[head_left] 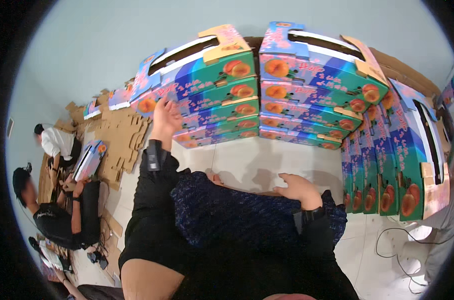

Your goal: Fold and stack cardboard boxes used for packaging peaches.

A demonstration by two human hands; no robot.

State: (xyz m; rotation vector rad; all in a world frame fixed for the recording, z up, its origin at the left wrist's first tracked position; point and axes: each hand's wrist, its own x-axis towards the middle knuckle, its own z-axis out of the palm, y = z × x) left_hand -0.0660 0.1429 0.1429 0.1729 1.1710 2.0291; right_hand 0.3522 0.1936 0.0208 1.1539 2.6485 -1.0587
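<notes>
Left hand [168,119] is hanging half-curled, seemingly empty; right hand [301,190] is hanging open, empty. Box stack [212,94] beside left fingers is standing slot-up, presumably for lifting.

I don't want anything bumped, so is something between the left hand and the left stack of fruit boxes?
Nothing visible. The left hand is right by the front of the left stack; I can't tell whether they touch.

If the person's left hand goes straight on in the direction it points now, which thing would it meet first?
The left hand would probably meet the pink, blue and green printed cardboard carton topping the left stack; depth is unclear, so they may be touching.
</notes>
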